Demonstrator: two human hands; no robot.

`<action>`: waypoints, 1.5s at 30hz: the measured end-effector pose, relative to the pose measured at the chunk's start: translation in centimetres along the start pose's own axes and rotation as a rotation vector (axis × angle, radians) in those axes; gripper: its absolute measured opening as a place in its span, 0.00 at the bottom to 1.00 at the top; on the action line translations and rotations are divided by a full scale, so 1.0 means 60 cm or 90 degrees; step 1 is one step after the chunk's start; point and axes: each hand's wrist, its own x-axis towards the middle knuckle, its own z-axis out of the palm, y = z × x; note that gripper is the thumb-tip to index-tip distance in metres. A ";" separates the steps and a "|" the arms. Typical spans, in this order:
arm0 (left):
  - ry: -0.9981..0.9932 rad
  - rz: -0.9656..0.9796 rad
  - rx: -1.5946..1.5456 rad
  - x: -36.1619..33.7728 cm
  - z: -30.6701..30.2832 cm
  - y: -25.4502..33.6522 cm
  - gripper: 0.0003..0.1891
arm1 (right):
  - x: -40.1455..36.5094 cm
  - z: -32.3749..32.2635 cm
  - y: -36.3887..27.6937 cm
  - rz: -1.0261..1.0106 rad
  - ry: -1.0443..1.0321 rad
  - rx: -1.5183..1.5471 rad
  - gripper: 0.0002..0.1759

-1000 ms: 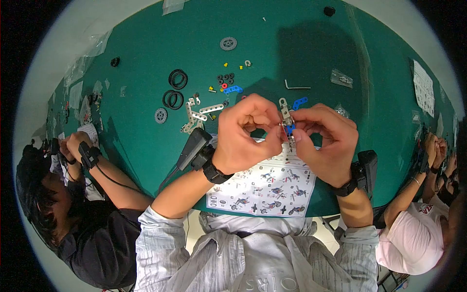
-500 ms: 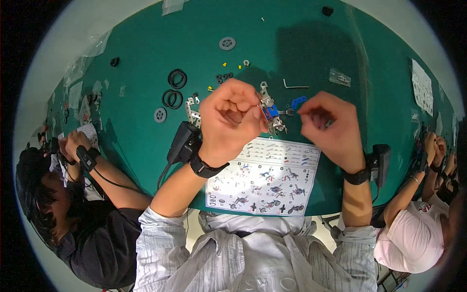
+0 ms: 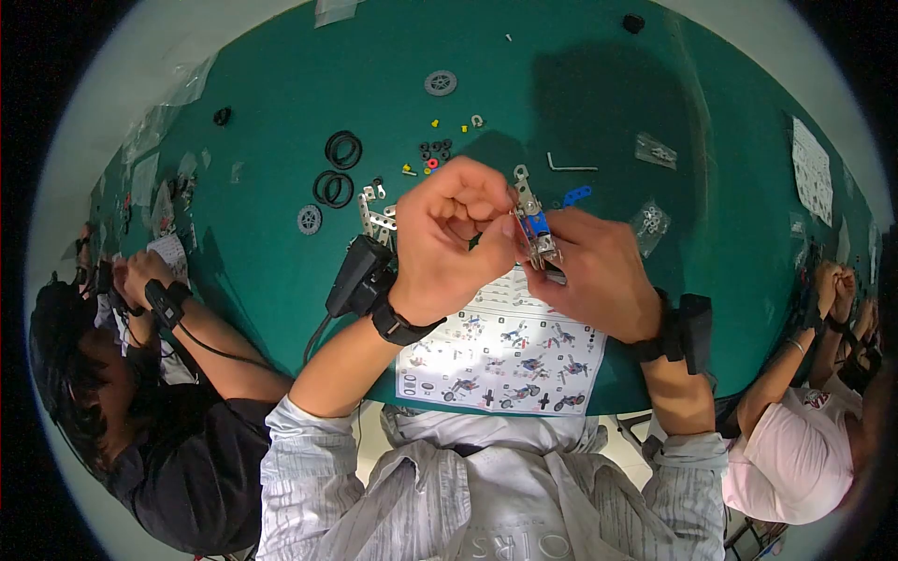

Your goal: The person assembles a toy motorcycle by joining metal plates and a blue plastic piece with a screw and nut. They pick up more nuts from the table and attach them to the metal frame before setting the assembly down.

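A green tabletop (image 3: 281, 271) carries an instruction sheet (image 3: 505, 360) at its near edge, with co-workers seated at 9 and 3 o'clock. Just above the sheet, the left hand (image 3: 449, 248) pinches a small metal-and-blue assembly (image 3: 533, 224) from 9 o'clock. The right hand (image 3: 589, 271) grips its lower end from 4 o'clock. Beyond, at 2 o'clock, a clear bag (image 3: 655, 150) holds small parts. Black rubber rings (image 3: 337, 168) lie at 10 o'clock and a grey wheel (image 3: 440, 83) farthest.

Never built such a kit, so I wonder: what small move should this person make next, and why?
Probably a small twist with the left hand, which pinches the side of the metal-and-blue assembly while the right hand steadies it from below.
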 end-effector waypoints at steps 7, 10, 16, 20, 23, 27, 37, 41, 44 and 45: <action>-0.012 -0.009 -0.004 -0.002 0.002 0.004 0.10 | 0.001 0.005 -0.001 0.005 -0.003 0.024 0.06; -0.011 -0.003 0.006 -0.002 0.000 0.002 0.10 | 0.001 0.002 0.000 0.011 -0.012 0.004 0.05; 0.003 -0.016 0.024 -0.002 0.002 0.005 0.11 | -0.003 -0.018 0.012 0.007 0.021 -0.048 0.06; 0.003 -0.011 0.041 -0.002 0.002 0.002 0.11 | -0.005 -0.043 0.006 0.062 0.282 0.120 0.10; 0.027 -0.019 0.009 -0.002 0.008 0.002 0.12 | -0.017 -0.064 0.001 0.010 0.404 0.182 0.14; 0.005 -0.033 0.072 -0.013 0.015 -0.001 0.13 | -0.018 -0.057 -0.023 -0.014 0.323 0.298 0.13; 0.017 0.082 0.233 -0.019 0.026 -0.008 0.13 | -0.011 -0.045 -0.041 -0.021 0.319 0.135 0.13; 0.035 0.122 0.253 -0.020 0.027 -0.010 0.13 | -0.013 -0.040 -0.043 -0.014 0.318 0.142 0.14; 0.040 0.129 0.253 -0.021 0.028 -0.009 0.13 | -0.013 -0.039 -0.045 -0.004 0.320 0.147 0.14; 0.040 0.129 0.255 -0.021 0.028 -0.007 0.13 | -0.013 -0.039 -0.046 0.000 0.321 0.151 0.14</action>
